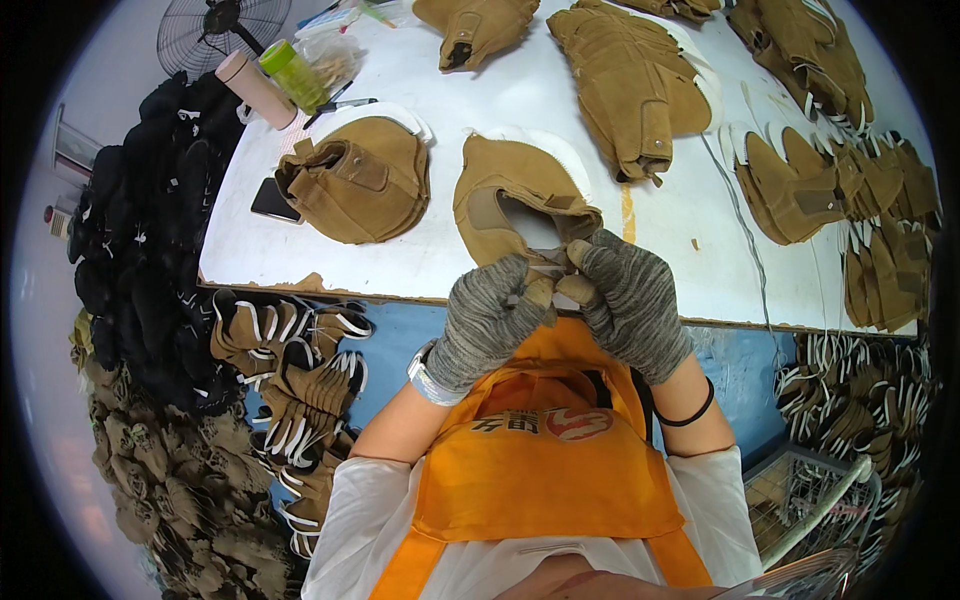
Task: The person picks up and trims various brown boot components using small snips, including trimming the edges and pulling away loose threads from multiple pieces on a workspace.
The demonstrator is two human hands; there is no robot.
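A brown suede shoe upper [500, 168] with a white edge lies at the table's front, its toe pointing away from me. Both hands wear grey knit gloves with the fingertips bare. My left hand [492, 318] pinches the near end of the upper's opening from the left. From the right, my right hand [628, 300] grips the same end, thumb and fingers pressed together. The two sets of fingertips nearly meet. What exactly lies between them is partly hidden. Left of this piece sits a stack of brown shoe uppers [375, 185].
A black phone [272, 202] pokes out beside the left stack. Behind are a pink bottle [255, 88], a green cup [292, 75] and pens. More upper stacks [640, 110] fill the back and right of the white table [300, 262]. A cable [740, 210] runs along the right.
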